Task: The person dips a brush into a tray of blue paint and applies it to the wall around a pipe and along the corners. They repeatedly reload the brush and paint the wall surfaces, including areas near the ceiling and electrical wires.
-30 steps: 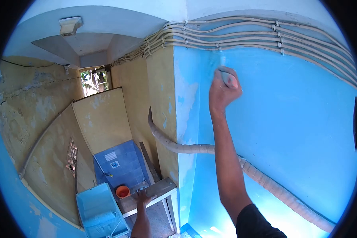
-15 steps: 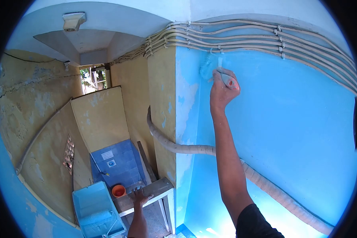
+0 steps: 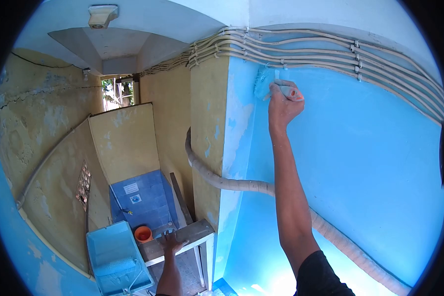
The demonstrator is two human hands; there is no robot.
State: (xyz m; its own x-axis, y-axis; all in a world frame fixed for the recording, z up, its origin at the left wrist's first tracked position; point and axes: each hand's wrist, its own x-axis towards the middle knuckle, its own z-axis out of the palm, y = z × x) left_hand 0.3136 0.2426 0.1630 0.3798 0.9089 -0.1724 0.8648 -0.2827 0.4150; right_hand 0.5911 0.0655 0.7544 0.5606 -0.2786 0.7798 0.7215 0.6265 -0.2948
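Observation:
My right hand (image 3: 284, 101) is raised high and wrapped round the handle of a paint brush (image 3: 292, 92). Blue paint covers the wall (image 3: 360, 148) around it, with a wet-looking, brighter patch (image 3: 264, 83) at the inner corner just left of the fist, below the cables. Its bristles are hard to make out against this blue. My left hand (image 3: 171, 241) rests with spread fingers on the dark top of a ledge (image 3: 196, 231). Left of it stand an orange bucket (image 3: 143, 234) and a light blue paint tray (image 3: 111, 244) with a blue roller (image 3: 115, 267) in it.
Several pale cables (image 3: 320, 52) run along the top of the wall. A thick wrapped pipe (image 3: 241, 185) crosses the corner and passes behind my right arm. A yellowish pillar (image 3: 209, 123) stands left of the corner, and a thin pipe (image 3: 49, 148) runs along the left wall.
The view has shifted slightly. My right hand has turned a little, so the brush handle lies flatter, pointing more to the right. My left hand stays on the ledge.

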